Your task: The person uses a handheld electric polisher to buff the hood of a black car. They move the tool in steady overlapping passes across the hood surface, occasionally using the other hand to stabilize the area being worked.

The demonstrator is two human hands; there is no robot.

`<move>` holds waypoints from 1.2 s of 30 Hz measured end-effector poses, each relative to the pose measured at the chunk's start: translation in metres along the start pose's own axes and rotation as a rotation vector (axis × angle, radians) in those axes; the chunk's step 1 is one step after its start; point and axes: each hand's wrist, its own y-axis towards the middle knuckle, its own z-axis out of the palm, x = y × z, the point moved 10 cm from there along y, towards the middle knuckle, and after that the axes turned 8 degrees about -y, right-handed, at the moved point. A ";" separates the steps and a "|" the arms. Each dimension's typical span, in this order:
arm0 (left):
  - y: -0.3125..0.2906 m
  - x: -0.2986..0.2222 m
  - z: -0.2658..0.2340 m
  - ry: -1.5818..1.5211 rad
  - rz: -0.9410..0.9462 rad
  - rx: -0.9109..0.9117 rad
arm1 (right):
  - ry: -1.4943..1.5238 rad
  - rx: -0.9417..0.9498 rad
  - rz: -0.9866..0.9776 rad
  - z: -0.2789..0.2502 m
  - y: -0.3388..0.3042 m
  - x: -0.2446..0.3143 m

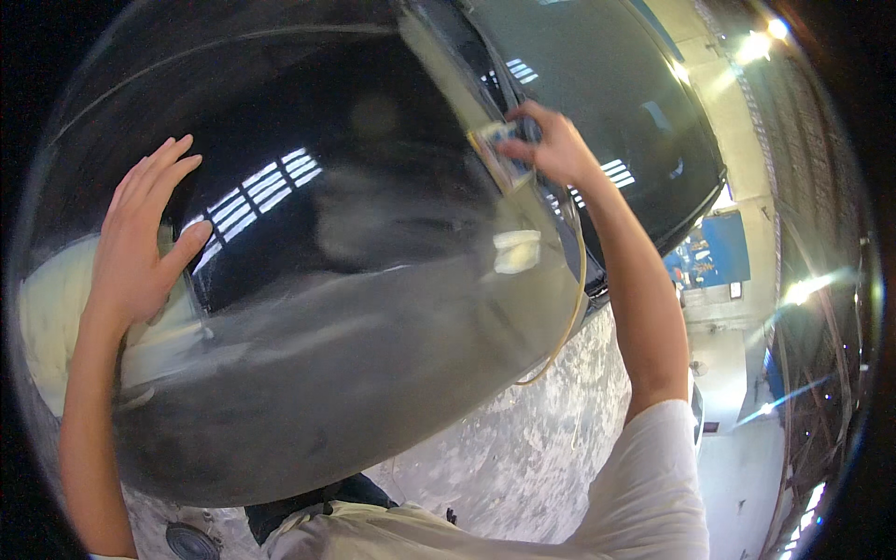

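Observation:
A glossy black car body panel [308,336] fills most of the view, its surface mirroring windows and a pale haze. My left hand [145,238] lies flat and open on the panel at the left, fingers spread upward. My right hand [551,145] reaches up to the panel's far edge and grips a small flat pale pad [502,154] pressed against the surface. A thin tan strip [569,317] curves along the panel's right edge below that hand.
Dark car glass [607,84] stretches beyond the panel at the upper right. Grey speckled concrete floor [523,448] lies below. A building wall with bright lamps [756,47] and a blue area [719,252] stands at the right.

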 end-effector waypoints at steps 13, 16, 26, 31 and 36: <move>-0.001 0.002 0.004 -0.009 -0.009 0.015 | 0.057 -0.026 0.180 0.007 -0.186 -0.051; -0.001 0.001 0.003 -0.003 0.019 0.000 | -0.012 -0.054 0.130 0.002 -0.143 -0.024; 0.003 -0.010 -0.005 -0.083 0.024 0.031 | -0.042 -0.001 0.109 -0.003 -0.016 0.137; 0.003 -0.010 -0.003 -0.093 0.043 0.012 | -0.055 -0.003 0.037 0.001 -0.035 0.164; 0.005 -0.014 -0.001 -0.116 0.028 0.034 | -0.136 0.067 0.344 -0.008 0.012 0.077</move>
